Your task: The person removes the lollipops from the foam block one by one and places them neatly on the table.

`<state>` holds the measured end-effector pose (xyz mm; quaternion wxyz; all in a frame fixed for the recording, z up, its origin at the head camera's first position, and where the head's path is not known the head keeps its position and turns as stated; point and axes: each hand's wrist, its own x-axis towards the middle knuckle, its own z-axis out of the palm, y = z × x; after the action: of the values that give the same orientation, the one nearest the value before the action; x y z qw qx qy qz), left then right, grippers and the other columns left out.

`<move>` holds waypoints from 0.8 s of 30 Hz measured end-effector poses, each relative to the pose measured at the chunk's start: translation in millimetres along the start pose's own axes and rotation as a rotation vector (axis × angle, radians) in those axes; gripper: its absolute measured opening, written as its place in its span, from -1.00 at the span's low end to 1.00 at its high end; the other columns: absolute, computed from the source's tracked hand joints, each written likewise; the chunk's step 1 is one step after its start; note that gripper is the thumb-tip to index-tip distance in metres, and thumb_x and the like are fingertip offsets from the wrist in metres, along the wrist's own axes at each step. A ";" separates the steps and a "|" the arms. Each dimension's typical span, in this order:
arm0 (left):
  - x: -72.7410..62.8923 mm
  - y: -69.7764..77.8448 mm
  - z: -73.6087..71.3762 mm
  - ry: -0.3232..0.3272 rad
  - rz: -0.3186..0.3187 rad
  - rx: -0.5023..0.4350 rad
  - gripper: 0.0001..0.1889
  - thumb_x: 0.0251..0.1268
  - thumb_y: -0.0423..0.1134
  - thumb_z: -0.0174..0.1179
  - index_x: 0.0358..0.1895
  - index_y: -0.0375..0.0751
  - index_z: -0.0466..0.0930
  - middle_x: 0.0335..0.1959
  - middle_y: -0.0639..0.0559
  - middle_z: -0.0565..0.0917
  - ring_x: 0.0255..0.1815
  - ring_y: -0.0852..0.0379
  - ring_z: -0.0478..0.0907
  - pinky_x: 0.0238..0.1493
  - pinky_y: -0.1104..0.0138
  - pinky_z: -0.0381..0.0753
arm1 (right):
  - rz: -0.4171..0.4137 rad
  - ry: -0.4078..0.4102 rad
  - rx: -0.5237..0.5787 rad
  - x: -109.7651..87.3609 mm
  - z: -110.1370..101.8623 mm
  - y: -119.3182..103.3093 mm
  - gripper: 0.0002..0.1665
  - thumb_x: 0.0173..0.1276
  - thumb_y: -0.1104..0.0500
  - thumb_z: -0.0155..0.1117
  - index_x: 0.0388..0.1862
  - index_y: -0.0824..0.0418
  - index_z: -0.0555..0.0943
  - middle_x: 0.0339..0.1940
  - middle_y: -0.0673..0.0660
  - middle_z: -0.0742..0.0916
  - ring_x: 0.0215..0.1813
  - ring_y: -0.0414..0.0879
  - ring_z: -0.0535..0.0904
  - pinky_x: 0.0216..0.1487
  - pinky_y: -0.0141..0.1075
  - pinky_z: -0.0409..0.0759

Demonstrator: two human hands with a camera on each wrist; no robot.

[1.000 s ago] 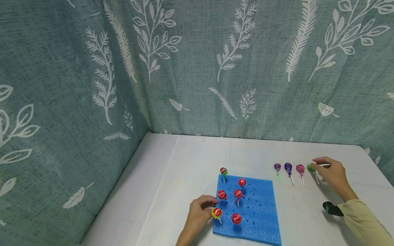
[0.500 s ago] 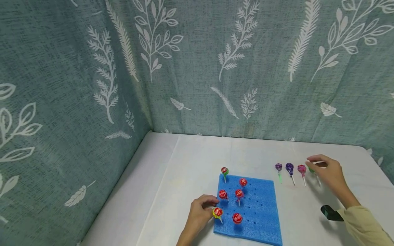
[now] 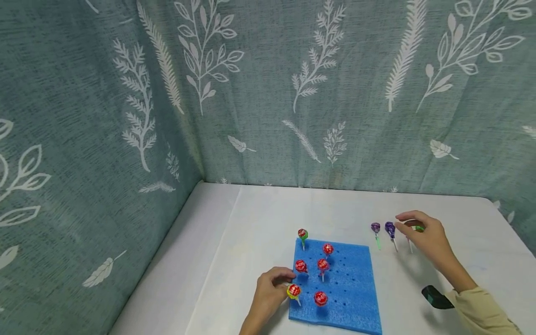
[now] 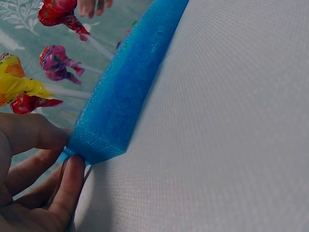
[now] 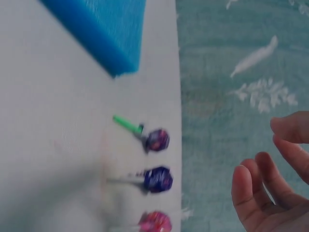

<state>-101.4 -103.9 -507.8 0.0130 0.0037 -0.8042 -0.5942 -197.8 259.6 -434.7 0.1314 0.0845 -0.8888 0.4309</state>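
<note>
A blue foam board [image 3: 356,284] with rows of small holes lies on the table, and several wrapped lollipops stand in it, among them a yellow-and-red one [image 3: 294,291]. My left hand [image 3: 268,289] pinches the board's left edge; in the left wrist view, thumb and fingers meet at its corner. To the right lies a row of lollipops: a dark purple one with a green stick [image 3: 375,227], a violet one [image 3: 390,229], a pink one [image 5: 157,222] and a green one [image 3: 419,228]. Above the last two my right hand [image 3: 425,237] hovers with parted fingers, holding nothing visible.
A white cloth covers the table [image 3: 251,218]. Green leaf-patterned curtain [image 3: 259,93] encloses it at the back and left. A dark device [image 3: 437,298] is strapped at the right wrist, by a beige sleeve [image 3: 481,309].
My right hand has moved left along the row, from the green lollipop to over the pink one. The green lollipop stays on the table. My left hand keeps its place at the board.
</note>
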 end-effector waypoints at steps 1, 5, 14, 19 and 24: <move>-0.1 0.0 -0.4 0.001 0.005 -0.004 -0.55 -0.22 -0.69 -0.01 -0.32 -0.19 0.71 -0.27 0.05 0.67 -0.26 0.15 0.60 -0.17 0.37 0.55 | -0.014 0.000 0.002 -1.1 1.9 -3.8 -0.69 0.32 0.09 0.25 -0.07 0.26 0.60 -0.17 0.18 0.64 -0.26 -0.51 0.46 -0.36 -0.54 0.49; -0.3 0.4 -1.5 0.000 0.020 -0.017 -0.55 -0.22 -0.70 -0.01 -0.31 -0.21 0.71 -0.26 0.03 0.67 -0.26 0.13 0.61 -0.16 0.36 0.55 | -0.054 0.003 0.012 -4.1 9.9 -13.3 -0.74 0.30 0.12 0.28 -0.10 0.23 0.62 -0.20 0.15 0.66 -0.25 -0.47 0.47 -0.32 -0.53 0.48; 0.2 -2.1 -0.3 -0.009 0.031 -0.044 -0.56 -0.22 -0.70 -0.01 -0.31 -0.23 0.71 -0.27 0.01 0.67 -0.26 0.12 0.60 -0.16 0.34 0.56 | -0.109 -0.029 0.079 -10.7 22.7 -34.5 -0.77 0.26 0.19 0.31 -0.13 0.26 0.62 -0.21 0.20 0.67 -0.24 -0.37 0.52 -0.28 -0.53 0.49; -0.3 0.8 -0.5 -0.006 0.013 -0.023 -0.57 -0.21 -0.70 0.00 -0.30 -0.25 0.71 -0.26 -0.01 0.68 -0.25 0.10 0.61 -0.16 0.33 0.57 | -0.137 -0.035 0.109 -12.4 31.5 -40.7 -0.77 0.23 0.24 0.34 -0.13 0.23 0.62 -0.25 0.18 0.69 -0.24 -0.34 0.53 -0.29 -0.51 0.50; -5.4 22.5 -3.7 -0.010 0.021 -0.028 -0.62 -0.20 -0.71 -0.02 -0.31 -0.39 0.68 -0.25 -0.16 0.67 -0.23 -0.07 0.61 -0.14 0.23 0.58 | -0.152 -0.058 0.132 -14.4 41.8 -47.1 -0.73 0.19 0.28 0.37 -0.11 0.21 0.62 -0.22 0.12 0.68 -0.21 -0.29 0.54 -0.29 -0.48 0.53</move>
<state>-95.7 -100.7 -485.3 0.0154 -0.0078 -0.7959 -0.6052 -178.4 198.2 -429.0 0.1322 0.1725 -0.8530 0.4746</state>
